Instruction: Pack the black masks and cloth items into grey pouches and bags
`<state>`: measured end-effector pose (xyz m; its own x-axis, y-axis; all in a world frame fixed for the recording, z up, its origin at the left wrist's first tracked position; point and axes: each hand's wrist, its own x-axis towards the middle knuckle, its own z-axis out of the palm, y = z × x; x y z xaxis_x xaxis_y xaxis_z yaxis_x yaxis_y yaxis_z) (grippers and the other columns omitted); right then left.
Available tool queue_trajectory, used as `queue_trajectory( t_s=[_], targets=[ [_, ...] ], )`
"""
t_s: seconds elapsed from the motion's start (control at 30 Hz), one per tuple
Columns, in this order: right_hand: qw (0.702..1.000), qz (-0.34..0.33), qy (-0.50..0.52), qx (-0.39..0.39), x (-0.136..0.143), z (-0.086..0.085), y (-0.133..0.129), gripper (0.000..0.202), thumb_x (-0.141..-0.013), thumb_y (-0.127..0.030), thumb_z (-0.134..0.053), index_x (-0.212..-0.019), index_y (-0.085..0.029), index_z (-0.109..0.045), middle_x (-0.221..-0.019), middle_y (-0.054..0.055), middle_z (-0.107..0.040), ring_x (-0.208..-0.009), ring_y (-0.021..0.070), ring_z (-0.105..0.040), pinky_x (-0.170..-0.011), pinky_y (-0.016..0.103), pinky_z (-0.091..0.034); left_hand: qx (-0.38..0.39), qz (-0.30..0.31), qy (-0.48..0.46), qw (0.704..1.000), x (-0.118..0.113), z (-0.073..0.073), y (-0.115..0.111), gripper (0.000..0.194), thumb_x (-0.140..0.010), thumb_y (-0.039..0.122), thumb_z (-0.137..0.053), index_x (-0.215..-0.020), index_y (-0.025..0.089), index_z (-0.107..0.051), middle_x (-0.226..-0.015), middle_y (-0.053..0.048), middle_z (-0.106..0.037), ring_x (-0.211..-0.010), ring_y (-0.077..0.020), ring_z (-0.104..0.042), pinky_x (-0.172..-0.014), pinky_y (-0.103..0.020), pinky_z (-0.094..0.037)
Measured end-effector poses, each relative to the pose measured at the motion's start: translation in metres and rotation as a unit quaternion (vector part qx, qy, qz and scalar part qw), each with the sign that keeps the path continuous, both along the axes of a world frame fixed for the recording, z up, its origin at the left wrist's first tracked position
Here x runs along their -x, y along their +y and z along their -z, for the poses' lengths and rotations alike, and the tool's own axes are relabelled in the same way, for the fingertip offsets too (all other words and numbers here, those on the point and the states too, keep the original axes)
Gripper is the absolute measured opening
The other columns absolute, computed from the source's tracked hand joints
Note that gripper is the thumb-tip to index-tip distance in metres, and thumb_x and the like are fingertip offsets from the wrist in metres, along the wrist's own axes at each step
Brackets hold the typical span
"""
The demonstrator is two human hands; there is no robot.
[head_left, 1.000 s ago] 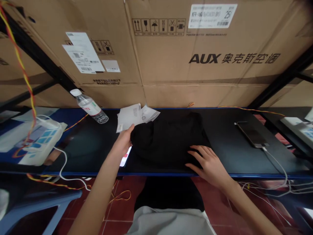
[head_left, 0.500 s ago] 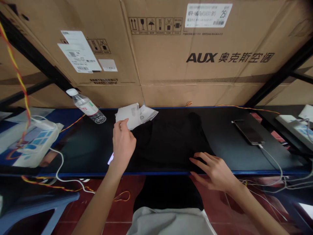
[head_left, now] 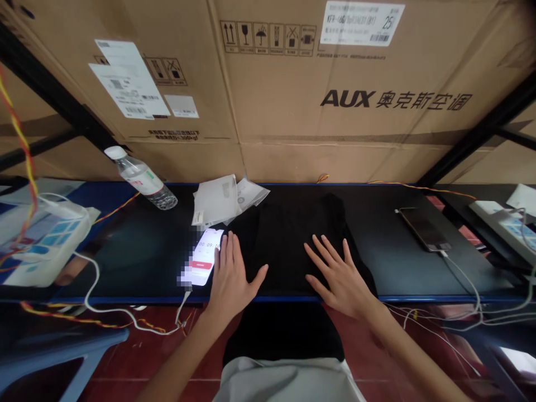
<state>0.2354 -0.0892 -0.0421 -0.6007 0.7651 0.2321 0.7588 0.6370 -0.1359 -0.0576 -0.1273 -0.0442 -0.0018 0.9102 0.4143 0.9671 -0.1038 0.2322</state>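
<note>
A piece of black cloth [head_left: 288,240] lies on the dark table, its outline hard to make out against the surface. My left hand [head_left: 234,273] rests on its left part, fingers stretched out and thumb apart. On the right part of the cloth lies my right hand [head_left: 341,273], flat with fingers spread. Right beside my left fingers is a lit phone [head_left: 203,259] showing a timer, a white cable at its lower end. White paper packets [head_left: 220,198] lie behind the phone and touch or nearly touch the cloth.
A water bottle [head_left: 142,177] leans at the back left. Power strips with cables, one on the left [head_left: 54,240] and another power strip [head_left: 508,223], flank the table. A dark phone [head_left: 422,228] charges on the right. A large cardboard box [head_left: 285,111] walls off the back.
My left hand has moved from the paper packets down and right onto the cloth, uncovering the lit phone. My right hand has shifted left and flattened out.
</note>
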Motion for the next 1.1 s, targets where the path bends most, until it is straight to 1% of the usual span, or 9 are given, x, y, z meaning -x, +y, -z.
queue_trajectory(
  t_s=[0.2,0.37,0.47,0.63,0.77,0.83,0.93,1.0,1.1],
  targets=[
    [1.0,0.004,0.006,0.011,-0.003,-0.002,-0.001,0.085,-0.101,-0.062,-0.049,-0.169,-0.028,-0.01,-0.173,0.013,-0.02,-0.159,0.0399,-0.021,-0.122,0.076,-0.014,0.037,-0.018,0.018,0.999,0.014,0.006,-0.011,0.112,-0.091,0.067,-0.054,-0.165,-0.001,-0.005,-0.167,-0.036,-0.021,-0.157,-0.0461,-0.022,-0.125,-0.068,-0.019],
    [1.0,0.017,-0.003,0.019,-0.019,0.002,0.002,0.085,-0.101,-0.062,-0.048,-0.169,-0.029,-0.009,-0.173,0.011,-0.019,-0.159,0.038,-0.021,-0.123,0.074,-0.015,0.024,0.001,-0.003,1.0,-0.007,0.01,-0.002,0.108,-0.092,0.062,-0.056,-0.163,-0.006,-0.009,-0.168,-0.037,-0.014,-0.158,-0.0463,-0.015,-0.122,-0.063,-0.032],
    [0.999,0.028,0.0,0.017,-0.035,0.003,0.009,0.085,-0.1,-0.061,-0.05,-0.169,-0.03,-0.01,-0.172,0.01,-0.021,-0.158,0.0372,-0.023,-0.123,0.073,-0.018,0.027,0.009,-0.02,0.999,-0.023,0.014,0.01,0.105,-0.094,0.062,-0.053,-0.163,-0.006,-0.012,-0.168,-0.036,-0.016,-0.158,-0.0462,-0.017,-0.122,-0.064,-0.032],
    [1.0,0.018,0.004,0.016,-0.055,0.004,0.02,0.084,-0.1,-0.059,-0.053,-0.168,-0.029,-0.014,-0.171,0.011,-0.025,-0.158,0.0363,-0.024,-0.124,0.072,-0.018,0.036,-0.01,-0.058,0.998,-0.025,0.008,0.012,0.072,-0.103,0.051,-0.042,-0.16,0.007,-0.033,-0.164,-0.027,-0.037,-0.153,-0.0404,-0.036,-0.122,-0.064,-0.032],
    [0.999,0.007,0.021,0.025,-0.06,-0.001,0.025,0.079,-0.096,-0.059,-0.058,-0.164,-0.029,-0.031,-0.167,0.011,-0.037,-0.156,0.0364,-0.031,-0.124,0.07,-0.02,0.003,-0.02,-0.087,0.996,-0.015,-0.023,0.013,0.041,-0.101,0.046,-0.048,-0.126,0.018,-0.067,-0.126,-0.02,-0.071,-0.139,-0.0412,-0.053,-0.116,-0.061,-0.042],
    [0.999,0.026,0.04,0.019,-0.054,-0.011,0.03,0.066,-0.095,-0.056,-0.06,-0.153,-0.026,-0.05,-0.161,0.012,-0.047,-0.151,0.0366,-0.04,-0.122,0.067,-0.026,-0.033,0.007,-0.104,0.994,-0.017,-0.042,0.029,0.033,-0.103,0.039,-0.045,-0.113,0.02,-0.07,-0.121,-0.017,-0.071,-0.138,-0.038,-0.054,-0.118,-0.057,-0.041],
    [0.994,0.055,0.089,-0.027,-0.028,-0.03,0.044,0.04,-0.099,-0.044,-0.055,-0.13,-0.022,-0.068,-0.148,0.014,-0.06,-0.142,0.0329,-0.051,-0.119,0.057,-0.036,-0.026,0.107,-0.114,0.987,-0.022,-0.054,0.07,0.039,-0.105,0.028,-0.035,-0.124,0.018,-0.068,-0.139,-0.015,-0.064,-0.139,-0.0288,-0.055,-0.121,-0.048,-0.041],
    [0.991,0.04,0.118,-0.05,-0.005,-0.039,0.059,0.036,-0.101,-0.038,-0.051,-0.129,-0.024,-0.069,-0.145,0.012,-0.062,-0.141,0.0302,-0.053,-0.119,0.053,-0.036,0.029,0.143,-0.088,0.985,-0.021,-0.049,0.101,0.045,-0.104,0.028,-0.033,-0.132,0.014,-0.065,-0.145,-0.016,-0.062,-0.145,-0.0284,-0.05,-0.124,-0.048,-0.037],
    [0.991,0.014,0.123,-0.052,0.024,-0.038,0.084,0.042,-0.105,-0.043,-0.047,-0.14,-0.025,-0.062,-0.152,0.01,-0.058,-0.147,0.0296,-0.046,-0.122,0.053,-0.031,0.125,0.139,-0.072,0.98,-0.012,-0.029,0.133,0.059,-0.1,0.036,-0.044,-0.15,0.005,-0.05,-0.162,-0.022,-0.045,-0.155,-0.0318,-0.036,-0.128,-0.049,-0.027]
  ],
)
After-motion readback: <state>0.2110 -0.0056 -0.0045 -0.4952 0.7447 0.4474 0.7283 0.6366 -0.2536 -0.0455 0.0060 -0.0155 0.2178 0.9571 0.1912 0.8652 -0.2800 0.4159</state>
